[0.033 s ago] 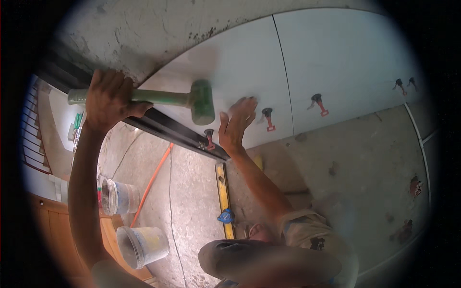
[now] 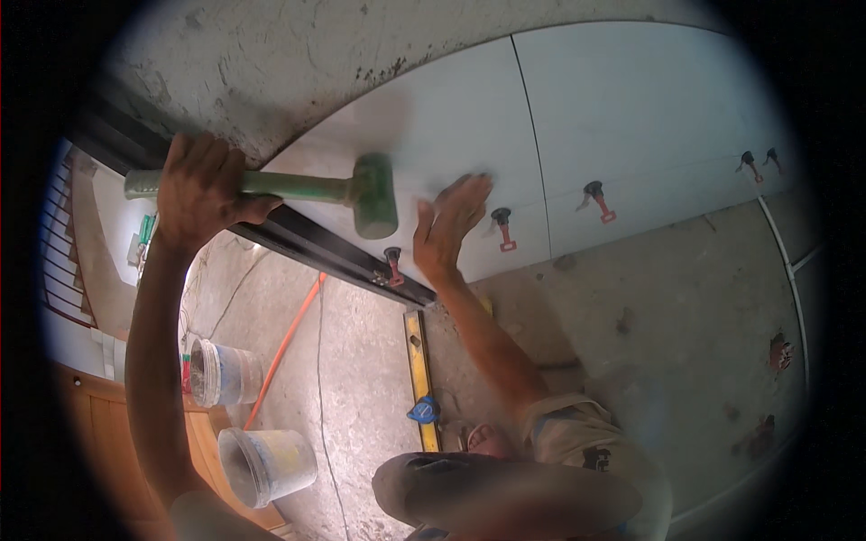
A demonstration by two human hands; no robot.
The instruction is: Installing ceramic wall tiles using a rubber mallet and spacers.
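Mallet (image 2: 311,187) at upper left looks head-heavy; left hand (image 2: 200,197) wraps mid-handle, decent spot imo. Right hand (image 2: 451,225): fingers extended, holding nothing, by probably brittle pale panel (image 2: 460,108).

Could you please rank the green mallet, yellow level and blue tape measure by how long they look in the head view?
Largest to smallest:
green mallet
yellow level
blue tape measure
The mallet may look longer from being nearer the camera.
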